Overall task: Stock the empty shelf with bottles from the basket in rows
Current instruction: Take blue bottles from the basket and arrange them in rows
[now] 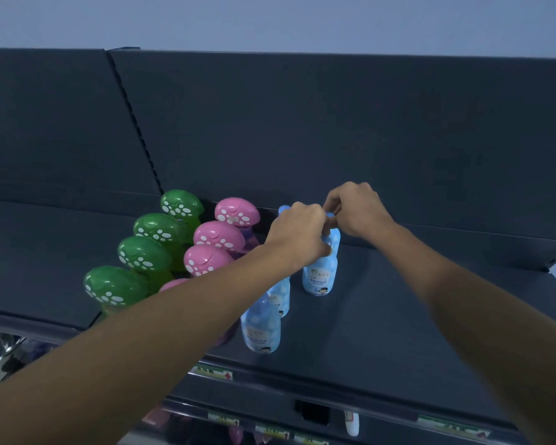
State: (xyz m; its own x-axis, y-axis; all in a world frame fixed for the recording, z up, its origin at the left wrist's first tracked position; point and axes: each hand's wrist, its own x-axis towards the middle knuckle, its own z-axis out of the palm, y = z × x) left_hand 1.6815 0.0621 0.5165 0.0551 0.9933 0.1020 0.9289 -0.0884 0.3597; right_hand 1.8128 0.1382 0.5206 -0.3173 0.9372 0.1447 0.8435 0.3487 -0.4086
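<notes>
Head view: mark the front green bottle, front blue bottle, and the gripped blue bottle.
front green bottle (109,285), head view, on its spotted cap.
front blue bottle (260,329), head view, on its label.
gripped blue bottle (318,274), head view, on its lower body.

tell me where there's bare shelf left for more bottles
Bare shelf lies right of the held blue bottle and in front of it. Leftward it is crowded: the green-capped row, pink-capped row and blue row stand close together.

The left forearm (161,316) hides most of the front pink bottle (175,284)
</notes>
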